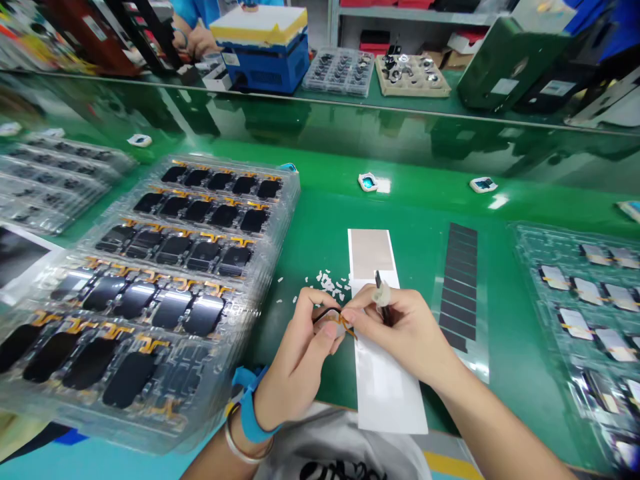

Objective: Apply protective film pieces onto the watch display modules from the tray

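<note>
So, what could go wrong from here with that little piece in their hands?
The thin orange strip between the left hand and right hand might crease if pulled. The dark tool, also held in the right hand, could scratch something if it slips. And the left wrist, with its blue band, is close to the stacked clear trays, so a careless move might nudge them.

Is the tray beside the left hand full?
Not full: the clear plastic tray shows four black screens in its nearest row, five in each row behind.
</note>
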`<move>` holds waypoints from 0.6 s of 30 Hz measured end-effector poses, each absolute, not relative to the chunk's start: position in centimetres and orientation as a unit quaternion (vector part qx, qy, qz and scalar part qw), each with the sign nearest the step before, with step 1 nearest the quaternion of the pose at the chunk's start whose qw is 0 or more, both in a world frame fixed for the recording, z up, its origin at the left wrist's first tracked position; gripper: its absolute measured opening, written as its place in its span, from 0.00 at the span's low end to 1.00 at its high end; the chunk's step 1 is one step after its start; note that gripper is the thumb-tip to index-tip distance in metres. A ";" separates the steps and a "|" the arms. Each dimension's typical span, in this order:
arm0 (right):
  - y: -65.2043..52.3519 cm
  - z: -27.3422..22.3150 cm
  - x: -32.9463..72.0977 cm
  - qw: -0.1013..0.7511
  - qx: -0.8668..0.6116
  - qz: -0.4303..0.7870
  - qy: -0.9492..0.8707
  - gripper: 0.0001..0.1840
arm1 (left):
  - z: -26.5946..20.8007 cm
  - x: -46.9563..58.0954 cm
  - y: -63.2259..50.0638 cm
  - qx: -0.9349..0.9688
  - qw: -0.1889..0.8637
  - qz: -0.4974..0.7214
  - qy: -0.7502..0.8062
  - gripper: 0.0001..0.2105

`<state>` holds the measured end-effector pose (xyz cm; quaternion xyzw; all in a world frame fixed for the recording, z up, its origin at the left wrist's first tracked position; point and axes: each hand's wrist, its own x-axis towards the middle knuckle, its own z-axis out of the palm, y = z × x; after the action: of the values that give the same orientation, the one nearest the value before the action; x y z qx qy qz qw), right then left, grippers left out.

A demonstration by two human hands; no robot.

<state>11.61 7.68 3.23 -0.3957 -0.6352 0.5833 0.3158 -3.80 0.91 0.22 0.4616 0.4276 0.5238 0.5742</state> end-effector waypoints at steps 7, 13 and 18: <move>7.6 3.0 11.8 0.299 -0.407 0.528 -0.682 0.12 | -0.2 -3.9 0.7 0.454 0.573 0.512 0.451 0.05; 7.7 3.2 11.8 0.297 -0.409 0.521 -0.688 0.12 | -0.3 -3.9 0.7 0.459 0.580 0.499 0.451 0.05; 7.9 3.2 11.9 0.288 -0.416 0.515 -0.692 0.13 | -0.2 -3.7 0.9 0.460 0.575 0.504 0.451 0.05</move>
<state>11.94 7.86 3.19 -0.4157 -0.6922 0.5151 0.2877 -3.72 0.87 -0.21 0.4601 0.4515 0.5037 0.5751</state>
